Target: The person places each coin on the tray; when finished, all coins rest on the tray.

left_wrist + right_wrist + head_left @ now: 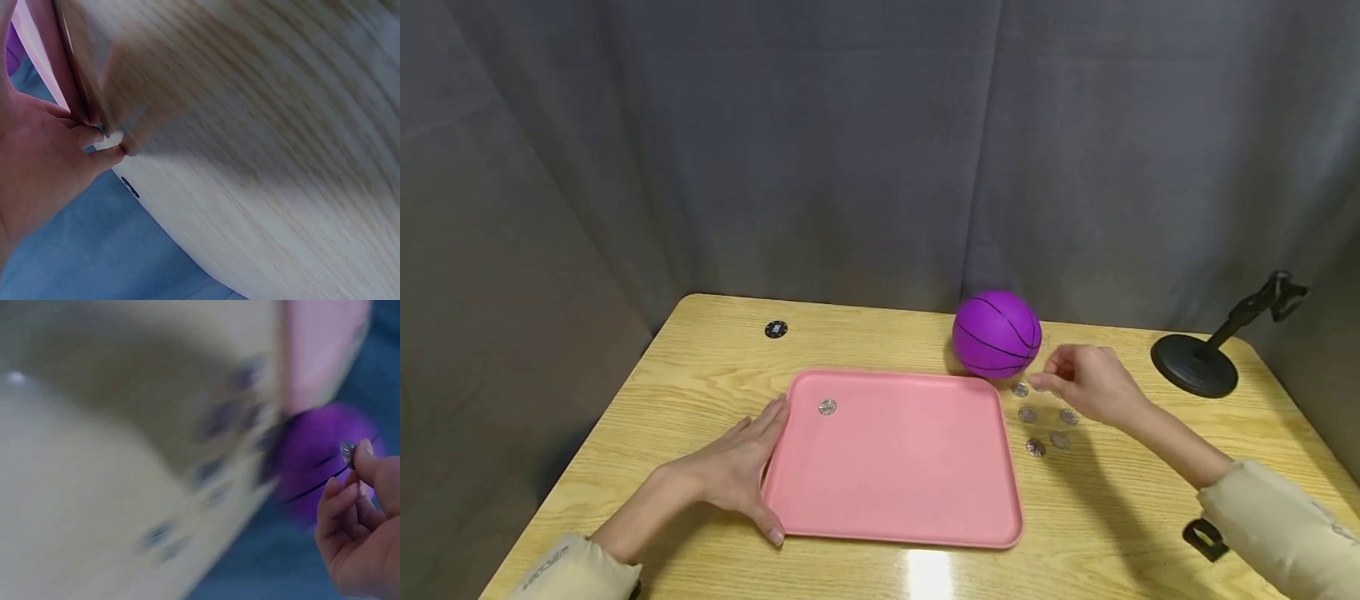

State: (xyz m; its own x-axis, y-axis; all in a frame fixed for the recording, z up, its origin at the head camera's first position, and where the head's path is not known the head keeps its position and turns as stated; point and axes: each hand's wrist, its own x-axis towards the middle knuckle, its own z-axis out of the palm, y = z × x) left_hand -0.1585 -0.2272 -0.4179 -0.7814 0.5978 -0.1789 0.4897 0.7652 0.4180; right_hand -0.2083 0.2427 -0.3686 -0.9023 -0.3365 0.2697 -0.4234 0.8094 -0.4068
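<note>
A pink tray (895, 467) lies on the wooden table with one silver coin (827, 407) near its far left corner. Along the tray's left side, my left hand (737, 462) rests with spread, fairly straight fingers, its thumb by the near left corner. My right hand (1093, 383) is raised to the right of the tray. In the right wrist view it pinches a silver coin (348, 454) between thumb and fingertips. Below and around that hand, several more silver coins (1035, 447) lie loose on the table; some are partly hidden behind its fingers.
A purple basketball-patterned ball (997, 335) stands just behind the tray's far right corner. At the far left lies a black poker chip (776, 329). A black stand (1195, 365) with a tilted arm occupies the far right. Grey curtains (820, 167) hang behind the table.
</note>
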